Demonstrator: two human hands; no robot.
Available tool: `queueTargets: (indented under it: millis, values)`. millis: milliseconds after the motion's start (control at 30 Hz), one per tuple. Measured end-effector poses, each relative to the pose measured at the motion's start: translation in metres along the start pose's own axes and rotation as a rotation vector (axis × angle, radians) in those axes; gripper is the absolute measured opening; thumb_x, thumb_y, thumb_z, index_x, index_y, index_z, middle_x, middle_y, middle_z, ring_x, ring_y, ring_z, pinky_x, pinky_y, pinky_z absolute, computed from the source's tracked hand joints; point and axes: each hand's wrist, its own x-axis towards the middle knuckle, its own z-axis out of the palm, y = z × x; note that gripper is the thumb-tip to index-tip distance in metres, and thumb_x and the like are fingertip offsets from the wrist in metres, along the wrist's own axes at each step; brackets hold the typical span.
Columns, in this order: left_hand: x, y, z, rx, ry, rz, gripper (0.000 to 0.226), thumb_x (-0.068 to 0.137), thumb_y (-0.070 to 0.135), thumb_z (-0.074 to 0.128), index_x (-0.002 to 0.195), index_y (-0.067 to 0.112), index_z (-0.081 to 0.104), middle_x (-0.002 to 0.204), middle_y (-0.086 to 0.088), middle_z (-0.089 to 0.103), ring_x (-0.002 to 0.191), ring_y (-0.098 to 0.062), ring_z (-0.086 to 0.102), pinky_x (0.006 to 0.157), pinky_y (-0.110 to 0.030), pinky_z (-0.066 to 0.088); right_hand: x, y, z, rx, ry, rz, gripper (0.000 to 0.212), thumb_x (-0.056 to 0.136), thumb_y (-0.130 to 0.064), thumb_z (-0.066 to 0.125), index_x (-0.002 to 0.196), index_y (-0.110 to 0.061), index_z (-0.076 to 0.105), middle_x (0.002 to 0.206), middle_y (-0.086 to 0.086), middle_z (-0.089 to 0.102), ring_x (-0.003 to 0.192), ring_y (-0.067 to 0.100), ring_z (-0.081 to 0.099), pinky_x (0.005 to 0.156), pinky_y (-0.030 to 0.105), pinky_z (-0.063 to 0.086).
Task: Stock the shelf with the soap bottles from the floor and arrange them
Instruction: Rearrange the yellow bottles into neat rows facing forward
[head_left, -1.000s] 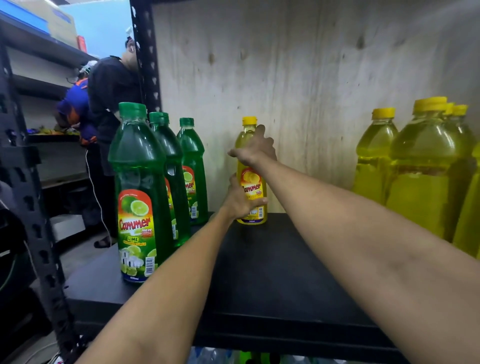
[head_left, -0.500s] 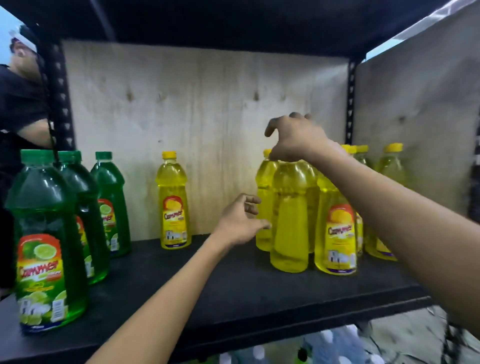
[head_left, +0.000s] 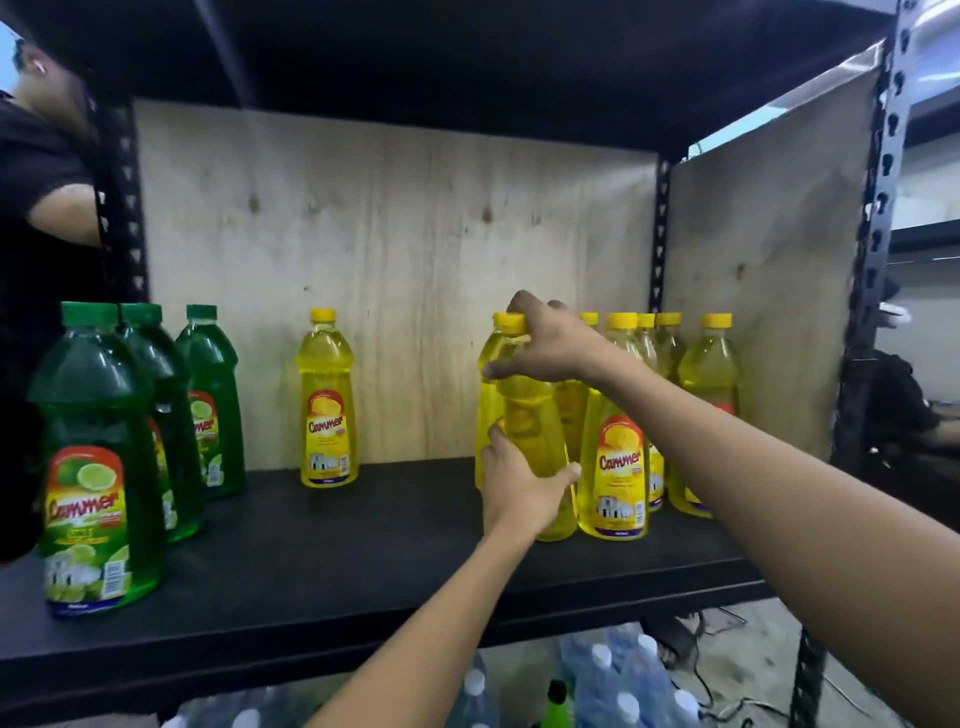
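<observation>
On the black shelf (head_left: 337, 561), a yellow soap bottle (head_left: 535, 431) stands at the front of a cluster of several yellow bottles (head_left: 618, 447) on the right. My left hand (head_left: 519, 488) wraps its lower body. My right hand (head_left: 550, 345) grips its neck just under the yellow cap. A single yellow bottle (head_left: 327, 405) stands alone at the back middle. Three green soap bottles (head_left: 93, 467) line up on the left, front to back.
A plywood back panel (head_left: 395, 280) and side panel (head_left: 769, 270) close the shelf. Black steel uprights (head_left: 878, 218) frame it. Another person in a black shirt (head_left: 36, 218) stands at the left. Clear capped bottles (head_left: 613, 675) lie below the shelf.
Both hands left the lone yellow bottle at the back, swung right, and have closed on the front bottle of the yellow cluster. The view has turned right too.
</observation>
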Motion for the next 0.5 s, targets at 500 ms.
queueTargets:
  millis: [500]
  values:
    - [0.041, -0.058, -0.140, -0.141, -0.214, 0.002, 0.102, 0.078, 0.010, 0.082, 0.152, 0.033, 0.016, 0.145, 0.003, 0.044, 0.135, -0.022, 0.046, 0.109, -0.047, 0.043, 0.037, -0.089, 0.060, 0.304, 0.046, 0.133, 0.079, 0.060, -0.052, 0.087, 0.122, -0.015, 0.055, 0.123, 0.013, 0.062, 0.112, 0.034, 0.060, 0.088, 0.047, 0.057]
